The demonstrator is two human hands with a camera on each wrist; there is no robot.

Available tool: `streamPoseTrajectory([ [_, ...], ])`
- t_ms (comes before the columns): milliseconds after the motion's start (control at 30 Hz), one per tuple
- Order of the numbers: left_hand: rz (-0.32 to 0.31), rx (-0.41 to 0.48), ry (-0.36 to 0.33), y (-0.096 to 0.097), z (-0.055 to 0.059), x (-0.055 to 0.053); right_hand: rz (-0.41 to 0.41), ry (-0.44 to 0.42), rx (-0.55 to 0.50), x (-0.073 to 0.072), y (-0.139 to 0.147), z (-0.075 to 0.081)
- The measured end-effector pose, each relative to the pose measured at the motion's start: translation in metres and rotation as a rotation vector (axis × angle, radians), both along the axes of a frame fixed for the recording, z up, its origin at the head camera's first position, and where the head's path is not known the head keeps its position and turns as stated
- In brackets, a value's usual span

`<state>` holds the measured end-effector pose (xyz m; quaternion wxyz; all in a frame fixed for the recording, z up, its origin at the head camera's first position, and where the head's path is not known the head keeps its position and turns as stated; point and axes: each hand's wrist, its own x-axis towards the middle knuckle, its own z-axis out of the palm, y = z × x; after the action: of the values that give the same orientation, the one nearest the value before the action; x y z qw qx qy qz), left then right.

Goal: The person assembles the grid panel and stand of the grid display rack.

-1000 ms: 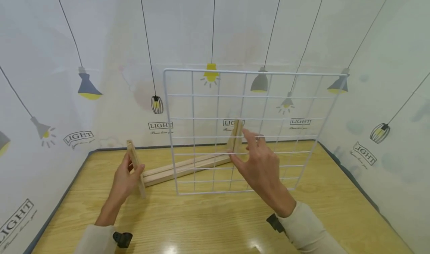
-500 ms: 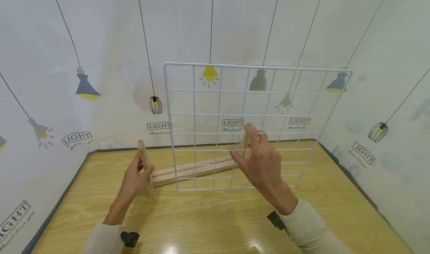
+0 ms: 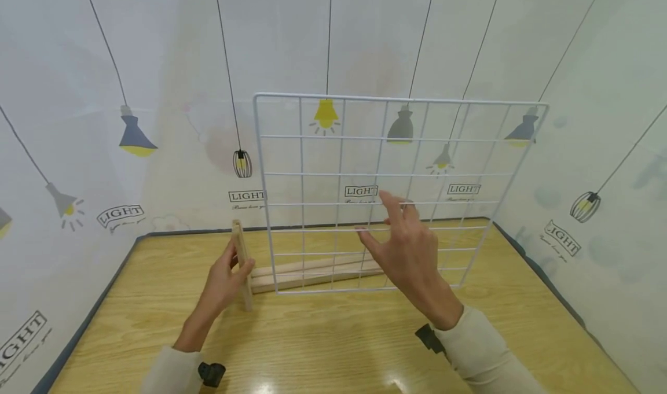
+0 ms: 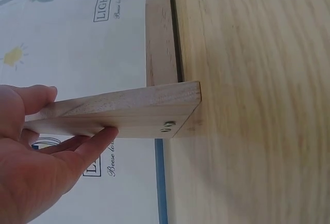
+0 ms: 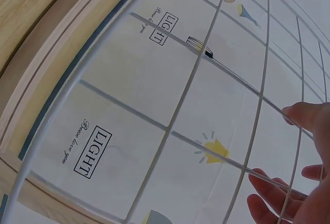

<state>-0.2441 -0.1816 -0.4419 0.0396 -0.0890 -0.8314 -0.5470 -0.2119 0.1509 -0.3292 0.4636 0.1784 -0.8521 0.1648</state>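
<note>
In the head view my left hand (image 3: 221, 281) grips the upright end piece (image 3: 247, 294) of a pale wooden stand. Two screw heads (image 4: 167, 125) show low on that piece in the left wrist view. A long grooved wooden bar (image 3: 312, 277) runs right from it, low over the table. My right hand (image 3: 411, 246) holds a white wire grid panel (image 3: 340, 174) upright, its thumb and fingers at the wires. The panel overlaps the bar from my view; whether they touch I cannot tell. The stand's far end is hidden behind the right hand.
A light wood-grain table (image 3: 323, 342) spreads under both hands. Around it stand white walls (image 3: 172, 93) printed with hanging lamps and lettering, meeting the table along a dark edge strip. Black camera mounts (image 3: 211, 374) sit at the sleeves.
My left hand has shifted right, bringing the wooden stand along. The grid panel has risen slightly in the right hand. The stand's far upright has passed out of sight behind the right hand.
</note>
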Motion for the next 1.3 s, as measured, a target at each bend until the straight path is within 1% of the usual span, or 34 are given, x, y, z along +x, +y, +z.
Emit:
streamPoseTrajectory([
  [200,-0.005,-0.004,0.01,0.006,0.005,-0.001,0.0,0.027,-0.003,-0.005,-0.002,0.006],
  [433,0.002,-0.01,0.031,0.012,0.007,-0.004,0.012,0.044,0.001,-0.011,-0.006,0.015],
  [633,0.011,0.014,0.064,0.012,0.008,-0.002,0.016,0.046,0.006,-0.014,-0.012,0.022],
  [733,0.02,0.02,0.082,0.011,0.005,-0.002,0.016,0.057,0.014,-0.016,-0.015,0.023],
  [867,0.034,0.026,0.076,0.01,-0.001,0.001,0.028,0.066,0.018,-0.018,-0.019,0.024],
  [967,0.041,0.037,0.07,0.01,-0.004,0.005,0.036,0.067,0.02,-0.018,-0.021,0.024],
  [1100,0.028,0.053,0.064,0.011,-0.007,0.008,0.03,0.065,0.018,-0.018,-0.022,0.022],
  [1233,0.006,0.059,0.043,0.014,-0.011,0.007,0.022,0.064,-0.002,-0.017,-0.021,0.021],
  [1300,0.011,0.055,0.039,0.015,-0.012,0.007,0.026,0.064,-0.002,-0.018,-0.022,0.021],
])
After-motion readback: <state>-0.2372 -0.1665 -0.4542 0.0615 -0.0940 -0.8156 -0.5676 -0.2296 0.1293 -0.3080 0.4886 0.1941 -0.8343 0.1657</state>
